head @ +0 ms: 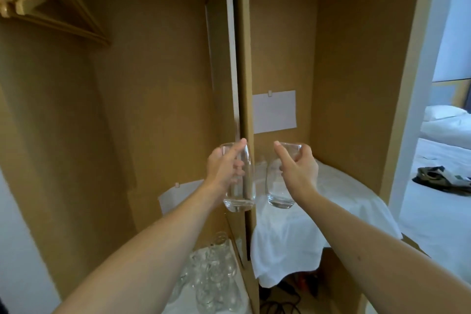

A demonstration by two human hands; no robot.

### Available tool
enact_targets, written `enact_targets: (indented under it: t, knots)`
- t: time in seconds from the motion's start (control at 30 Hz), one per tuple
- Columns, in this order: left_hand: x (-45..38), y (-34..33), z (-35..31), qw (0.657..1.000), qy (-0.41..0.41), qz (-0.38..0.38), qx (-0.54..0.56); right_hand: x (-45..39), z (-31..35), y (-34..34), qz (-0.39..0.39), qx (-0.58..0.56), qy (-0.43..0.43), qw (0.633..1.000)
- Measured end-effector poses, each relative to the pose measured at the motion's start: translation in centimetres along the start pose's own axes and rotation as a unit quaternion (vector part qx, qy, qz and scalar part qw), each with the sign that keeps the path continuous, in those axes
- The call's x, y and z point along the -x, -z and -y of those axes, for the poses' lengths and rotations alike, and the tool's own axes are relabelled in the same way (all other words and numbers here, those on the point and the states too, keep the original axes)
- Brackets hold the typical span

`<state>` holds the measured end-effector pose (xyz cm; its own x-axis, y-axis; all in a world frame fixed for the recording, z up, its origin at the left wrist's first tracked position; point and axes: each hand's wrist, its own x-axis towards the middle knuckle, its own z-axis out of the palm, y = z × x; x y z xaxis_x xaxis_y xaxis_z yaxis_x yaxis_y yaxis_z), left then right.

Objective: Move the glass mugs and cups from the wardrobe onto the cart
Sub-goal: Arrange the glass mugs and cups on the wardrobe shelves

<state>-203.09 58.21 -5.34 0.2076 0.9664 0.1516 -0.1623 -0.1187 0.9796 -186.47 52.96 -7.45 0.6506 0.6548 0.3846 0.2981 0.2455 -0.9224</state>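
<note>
Glass is crowding the low shelf nearest the person: a huddle of clear mugs and cups (211,270) is sitting on a white liner in the left bay of the wardrobe (158,84). Above that, the left hand (224,168) is gripping a tall glass (239,178), fingers curled round its upper wall, the thick base hanging free. Just beside it, the right hand (298,168) is pinching a rounder glass (279,186) near the rim, held clear above a white cloth (305,224) draped over a surface in the right bay. Both look smooth, rigid and breakable; I'd judge them bottom-heavy and slippery, so a grip round the body seems safer than the rim. Farther off, a white paper (274,111) is hanging on the back panel.
</note>
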Motion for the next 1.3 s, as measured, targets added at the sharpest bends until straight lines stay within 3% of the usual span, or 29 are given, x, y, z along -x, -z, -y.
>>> enact_targets:
  t: [0.6, 0.93, 1.3]
  knots:
    - [-2.5, -18.0, 5.2, 0.998, 0.036, -0.037, -0.035, -11.1, -8.2, 14.2, 0.035, 0.019, -0.049, 0.998]
    - [-8.5, -21.8, 8.7, 0.997, 0.051, -0.024, -0.056, -16.1, -12.4, 14.4, 0.03, 0.021, -0.074, 0.997]
    - [-19.0, -22.8, 12.9, 0.996, 0.075, -0.01, -0.047, -24.3, -17.3, 9.5, 0.02, 0.072, -0.082, 0.994]
